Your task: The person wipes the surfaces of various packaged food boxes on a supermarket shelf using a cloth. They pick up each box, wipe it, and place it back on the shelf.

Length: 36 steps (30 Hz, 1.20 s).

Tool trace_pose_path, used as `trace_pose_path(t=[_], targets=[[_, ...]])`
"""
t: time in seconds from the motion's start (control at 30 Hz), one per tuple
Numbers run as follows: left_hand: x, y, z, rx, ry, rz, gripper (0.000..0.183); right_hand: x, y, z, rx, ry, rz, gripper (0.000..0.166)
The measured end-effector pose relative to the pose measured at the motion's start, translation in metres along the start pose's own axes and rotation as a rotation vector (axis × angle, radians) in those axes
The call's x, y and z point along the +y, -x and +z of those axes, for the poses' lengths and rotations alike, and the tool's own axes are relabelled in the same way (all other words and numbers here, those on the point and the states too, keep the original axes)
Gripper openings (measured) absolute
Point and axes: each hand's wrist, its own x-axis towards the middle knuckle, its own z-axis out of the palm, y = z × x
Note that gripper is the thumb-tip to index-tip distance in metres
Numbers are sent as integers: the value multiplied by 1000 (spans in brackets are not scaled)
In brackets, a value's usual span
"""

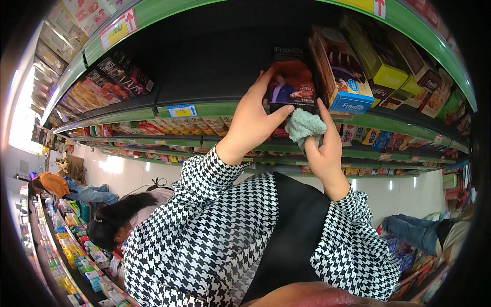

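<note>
A dark Franzzi snack box [293, 82] with a red-brown front stands at the front of a black shelf board [207, 82]. My left hand [251, 115] grips it, fingers along its left side and thumb at the lower front edge. Bunched in my right hand [326, 149] is a pale green cloth [305, 124], just below the box's bottom edge. The right index finger reaches up to the box's lower right corner. Immediately to the right is a brown and blue Franzzi box [345, 76]; whether the two boxes touch, I cannot tell.
Green and yellow boxes [387, 73] fill the shelf's right side; dark Franzzi boxes [124, 76] stand at left. A green shelf edge with a price tag [182, 111] runs below. Several people are nearby, one in orange [55, 185], another with dark hair [111, 220] close behind at left.
</note>
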Motion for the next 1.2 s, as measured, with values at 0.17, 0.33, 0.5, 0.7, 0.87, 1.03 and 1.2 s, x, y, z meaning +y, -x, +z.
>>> trace_pose_path(t=[0.17, 0.33, 0.5, 0.7, 0.87, 1.03, 1.2], targets=[[7, 2, -1, 32, -273, 5, 95, 6, 20, 0, 66, 75, 2, 65], [-4, 10, -14, 65, -294, 69, 99, 8, 21, 5, -76, -183, -386, 66], [-20, 29, -53, 462, -385, 233, 82, -13, 7, 30, -259, -368, -397, 66], [-39, 38, -121, 787, -464, 217, 70, -48, -58, 82, -574, -385, -429, 38], [-59, 51, -153, 861, -174, 173, 56, -87, -111, 142, -538, -106, -362, 26], [-66, 46, -172, 896, -54, 158, 53, -88, -156, 221, -486, 31, -152, 85], [-71, 39, -175, 888, -66, 125, 53, -85, -176, 269, -437, 72, -68, 96]])
